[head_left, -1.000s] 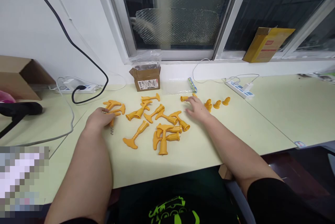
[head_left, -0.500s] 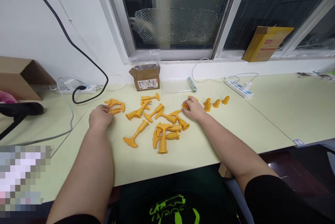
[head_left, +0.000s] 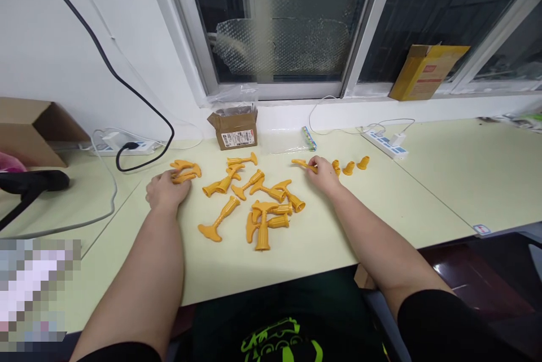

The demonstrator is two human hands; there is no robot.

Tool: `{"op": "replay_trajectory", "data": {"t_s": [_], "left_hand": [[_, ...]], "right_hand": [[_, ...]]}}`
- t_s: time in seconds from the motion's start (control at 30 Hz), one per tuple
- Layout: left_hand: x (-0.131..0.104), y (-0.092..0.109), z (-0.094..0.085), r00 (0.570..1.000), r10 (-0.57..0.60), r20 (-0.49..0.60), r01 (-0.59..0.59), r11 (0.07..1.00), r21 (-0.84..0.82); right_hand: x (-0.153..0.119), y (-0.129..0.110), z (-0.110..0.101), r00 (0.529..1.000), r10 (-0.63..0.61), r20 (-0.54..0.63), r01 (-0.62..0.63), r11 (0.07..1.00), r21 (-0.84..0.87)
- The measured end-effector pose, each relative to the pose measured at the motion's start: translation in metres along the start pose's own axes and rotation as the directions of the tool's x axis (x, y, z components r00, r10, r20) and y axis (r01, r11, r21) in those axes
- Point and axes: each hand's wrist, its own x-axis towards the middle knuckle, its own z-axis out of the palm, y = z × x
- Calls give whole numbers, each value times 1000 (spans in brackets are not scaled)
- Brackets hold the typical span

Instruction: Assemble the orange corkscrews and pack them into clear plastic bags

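Note:
My left hand (head_left: 164,190) rests on the table at the left, its fingers against a small group of orange curved pieces (head_left: 185,166); whether it grips one is hidden. Farther right, my right hand (head_left: 324,177) has its fingers closed on an orange piece (head_left: 299,162) whose flat end points left. Several orange T-shaped parts lie between the hands, among them one on its side (head_left: 220,218) and one near the front (head_left: 263,226). Just right of my right hand stand several small orange cones (head_left: 349,168), partly hidden by it.
An opened small cardboard box (head_left: 237,129) and a clear plastic bag (head_left: 282,140) lie by the wall. Power strips (head_left: 383,142) with cables sit at the back on both sides. A black object (head_left: 34,179) stands at the far left.
My right hand has moved slightly right, and the orange piece at its fingers now shows clearly, pointing left. My left hand has turned slightly beside the curved pieces.

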Motion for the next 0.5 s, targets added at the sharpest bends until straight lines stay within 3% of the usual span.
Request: {"op": "replay_trajectory", "data": {"t_s": [0.1, 0.2, 0.27, 0.33, 0.4, 0.5], "left_hand": [[0, 1, -3, 996, 33, 87, -31, 999, -25], [-6, 7, -7, 989, 115, -90, -122, 990, -76], [-17, 20, -10, 939, 262, -222, -289, 953, -97], [-34, 40, -14, 840, 485, -245, -524, 842, -130], [-56, 63, -17, 721, 672, -171, -693, 701, -169], [-90, 95, -15, 492, 869, -56, -847, 462, -264]], "right_hand": [[1, -2, -2, 995, 45, -92, -28, 985, 172], [2, -6, -2, 984, 162, -77, -108, 878, 466], [2, -12, -2, 976, 216, 38, -187, 728, 659], [0, -20, -2, 963, 199, 183, -265, 562, 784], [-4, -29, -2, 938, 138, 317, -346, 411, 843], [-12, -45, -1, 882, 91, 462, -469, 240, 850]]}}
